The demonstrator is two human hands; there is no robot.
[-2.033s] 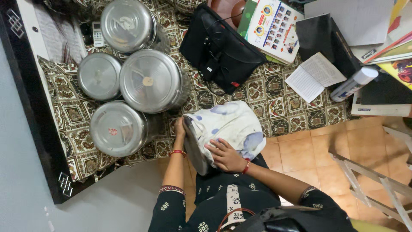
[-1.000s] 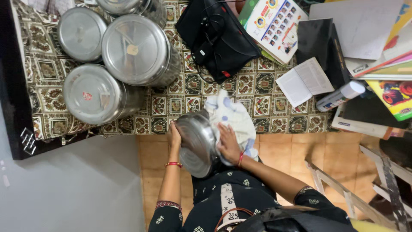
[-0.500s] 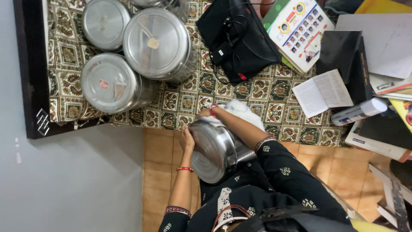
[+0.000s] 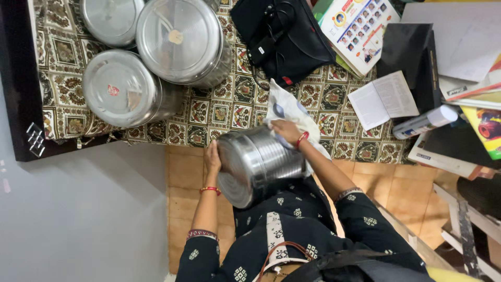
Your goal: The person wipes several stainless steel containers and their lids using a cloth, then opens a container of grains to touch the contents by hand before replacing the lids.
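So two seconds back the white patterned cloth was draped right over the round ribbed steel container, hiding most of it. Now the container's tipped on its side with its flat end facing out, mostly uncovered. The right hand has slid with the cloth to the far side, and the left hand now braces the rim.

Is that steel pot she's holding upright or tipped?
Tipped: the steel pot lies on its side between the left hand and right hand.
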